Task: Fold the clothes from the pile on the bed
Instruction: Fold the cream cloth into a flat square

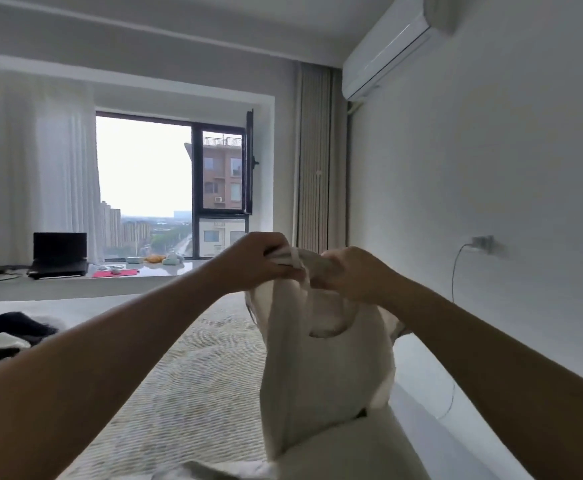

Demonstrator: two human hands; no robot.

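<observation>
- Head view: left hand (pixel 259 259) and right hand (pixel 350 273), fingers curled, grip the top of a white garment (pixel 321 358) at centre.
- Garment hangs above the bed (pixel 196 368).
- Clothes pile (pixel 4 336) lies at 9 o'clock.

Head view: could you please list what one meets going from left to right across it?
Pile of clothes → laptop → left hand → white garment → right hand → wall plug.

Left hand (pixel 255 261) and right hand (pixel 352 275) grip a cream sleeveless cloth top (pixel 318 358) hanging between them; dark clothes pile (pixel 9 337) lies far left.
</observation>
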